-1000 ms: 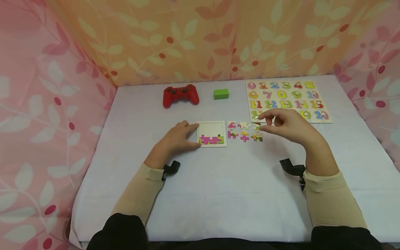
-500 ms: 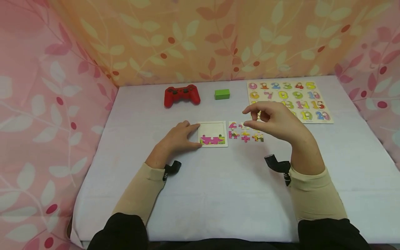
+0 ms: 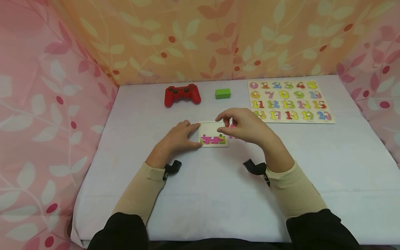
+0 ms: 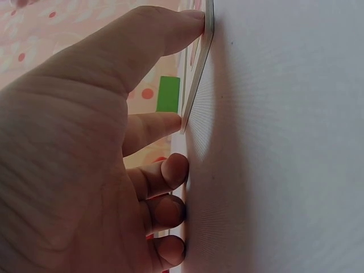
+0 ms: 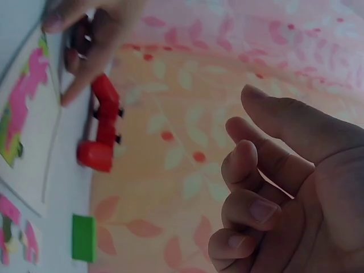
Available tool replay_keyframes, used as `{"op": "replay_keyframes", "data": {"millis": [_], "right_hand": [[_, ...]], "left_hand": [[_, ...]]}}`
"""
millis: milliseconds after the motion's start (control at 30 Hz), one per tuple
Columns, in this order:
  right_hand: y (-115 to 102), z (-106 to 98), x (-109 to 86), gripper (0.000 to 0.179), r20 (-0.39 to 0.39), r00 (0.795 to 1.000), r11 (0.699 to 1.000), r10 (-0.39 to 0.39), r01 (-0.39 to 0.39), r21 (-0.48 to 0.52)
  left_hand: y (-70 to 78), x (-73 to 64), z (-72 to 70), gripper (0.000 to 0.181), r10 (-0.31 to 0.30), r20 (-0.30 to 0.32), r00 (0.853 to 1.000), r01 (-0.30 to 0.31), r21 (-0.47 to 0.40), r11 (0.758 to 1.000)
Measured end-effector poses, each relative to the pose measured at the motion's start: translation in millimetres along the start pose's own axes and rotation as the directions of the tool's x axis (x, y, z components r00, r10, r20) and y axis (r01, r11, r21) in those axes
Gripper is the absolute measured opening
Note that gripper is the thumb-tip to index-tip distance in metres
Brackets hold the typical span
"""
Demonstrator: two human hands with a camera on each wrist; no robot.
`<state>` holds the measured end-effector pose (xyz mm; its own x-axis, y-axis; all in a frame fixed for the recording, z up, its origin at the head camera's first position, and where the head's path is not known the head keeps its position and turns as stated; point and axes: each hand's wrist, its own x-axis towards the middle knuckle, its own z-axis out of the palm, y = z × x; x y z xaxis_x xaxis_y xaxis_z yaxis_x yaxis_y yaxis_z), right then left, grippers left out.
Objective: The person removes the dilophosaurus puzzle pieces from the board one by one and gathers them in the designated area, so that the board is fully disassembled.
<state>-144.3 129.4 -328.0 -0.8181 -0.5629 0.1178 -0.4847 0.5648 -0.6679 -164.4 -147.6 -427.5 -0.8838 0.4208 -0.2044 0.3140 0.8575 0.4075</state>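
Note:
A small white puzzle tray (image 3: 209, 127) lies on the table, its lower part filled with joined pink and green pieces (image 3: 212, 140). The thumb and index finger of my left hand (image 3: 175, 139) touch its left side, near the two left corners. In the left wrist view the other three fingers of that hand bend loosely beside the tray. My right hand (image 3: 245, 125) hovers over the tray's right edge, its thumb and index finger apart. Nothing sits between those fingers in the right wrist view. Loose jigsaw pieces (image 5: 31, 242) lie right of the tray, largely hidden by this hand in the head view.
Behind the tray are a red game controller (image 3: 182, 94) and a green block (image 3: 223, 93). A number puzzle board (image 3: 295, 122) lies at the back right. Patterned cloth (image 3: 175, 41) hangs behind the white-covered table (image 3: 200, 201) and at both sides.
My right hand has moved left, from beside the loose jigsaw pieces near the number board to above the tray's right edge. The left hand has stayed at the tray.

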Motion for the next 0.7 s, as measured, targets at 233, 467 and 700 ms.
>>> {"op": "replay_keyframes", "data": {"millis": [233,467,700], "right_hand": [[0.0,31.5,19.5,0.030,0.086,0.996,0.999,0.033,-0.029,-0.044],[11.3,62.6,32.6,0.036,0.173,0.982,0.988,0.080,-0.055,-0.146],[24.2,83.6,36.4,0.045,0.277,0.952,0.969,0.131,-0.063,-0.241]], "left_hand": [[-0.1,-0.4,-1.0,0.087,0.022,-0.004,1.000,-0.022,-0.009,1.000],[-2.2,-0.6,-1.4,0.085,0.047,-0.015,0.999,-0.047,-0.005,0.999],[-1.0,-1.2,-0.8,0.085,0.032,-0.008,0.999,-0.032,-0.013,0.999]]}}
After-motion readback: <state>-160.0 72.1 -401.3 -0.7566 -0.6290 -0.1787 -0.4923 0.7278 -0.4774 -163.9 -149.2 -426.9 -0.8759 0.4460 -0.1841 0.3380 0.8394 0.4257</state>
